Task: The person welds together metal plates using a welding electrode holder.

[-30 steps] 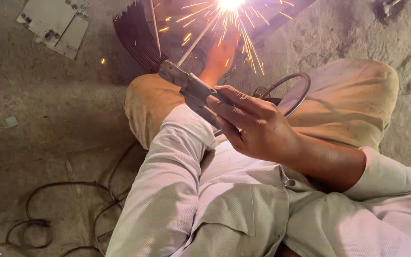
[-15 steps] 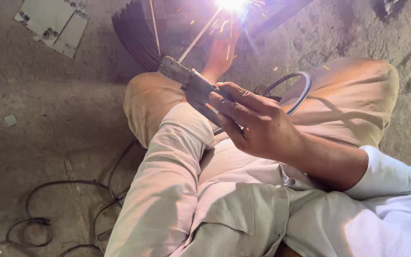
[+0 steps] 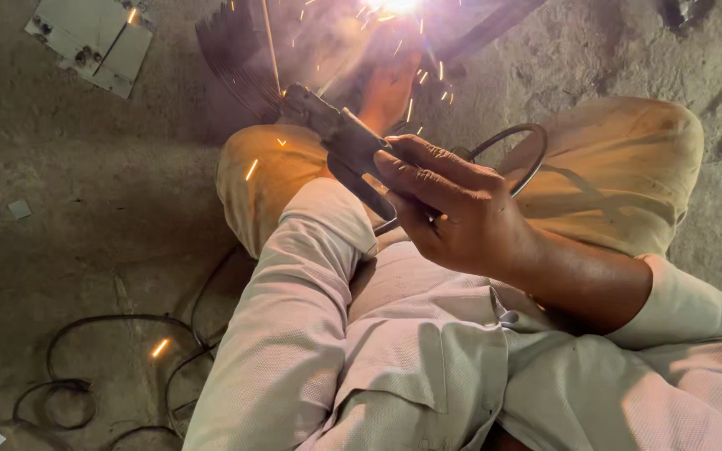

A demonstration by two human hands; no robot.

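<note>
My right hand (image 3: 453, 213) is closed around the grip of a dark metal welding electrode holder (image 3: 340, 138), whose jaws point up and left. Above it a white welding arc (image 3: 394, 5) burns at the top edge and throws sparks. My left hand (image 3: 390, 88) glows orange just below the arc, behind the holder, resting against the workpiece; its fingers are lost in the glare. A dark fan of thin metal strips (image 3: 227, 50) lies left of the arc. A thin rod (image 3: 271, 42) stands beside it.
I squat on a rough concrete floor (image 3: 85, 217) with both knees up. A dark metal ring (image 3: 532, 159) lies against my right knee. Black cables (image 3: 85, 367) coil at the lower left. Pale sheet-metal offcuts (image 3: 94, 38) lie at the top left. A dark bar (image 3: 495, 21) runs right of the arc.
The heavy shower of sparks died down, then scattered sparks fly again. Both hands and the holder have stayed almost where they were.
</note>
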